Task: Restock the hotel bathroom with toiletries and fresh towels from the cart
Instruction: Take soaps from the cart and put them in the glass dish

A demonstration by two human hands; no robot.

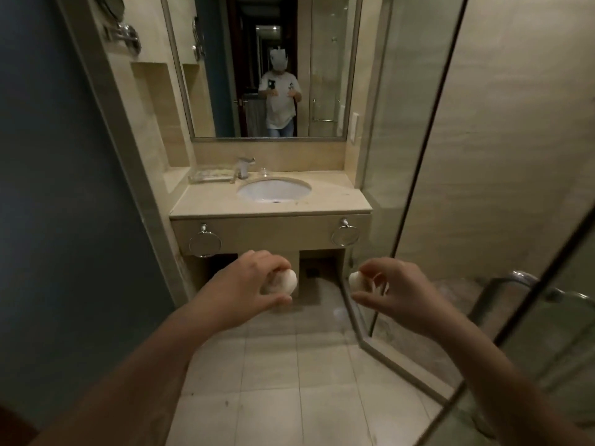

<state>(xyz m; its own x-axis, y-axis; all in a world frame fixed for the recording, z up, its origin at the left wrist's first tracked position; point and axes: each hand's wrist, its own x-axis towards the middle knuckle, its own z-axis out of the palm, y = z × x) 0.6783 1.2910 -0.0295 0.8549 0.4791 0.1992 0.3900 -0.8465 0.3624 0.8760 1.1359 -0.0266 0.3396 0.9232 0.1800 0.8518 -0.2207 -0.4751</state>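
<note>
My left hand (254, 284) is closed around a small white rounded toiletry item (289, 281), whose end pokes out past my fingers. In my right hand (392, 291) I hold a second small white item (356, 281) pinched between thumb and fingers. Both hands are stretched out in front of me at waist height, well short of the vanity. The beige vanity counter (209, 201) with its white oval sink (273, 189) stands straight ahead. A clear tray (209, 178) holding small items sits at the counter's back left, beside the chrome tap (244, 167).
A glass shower door (418, 156) with a chrome handle (518, 278) stands open on my right. Two empty chrome towel rings (205, 244) hang on the vanity front. A blue-grey wall is on my left, pale floor tiles below, and a mirror (267, 66) reflects me.
</note>
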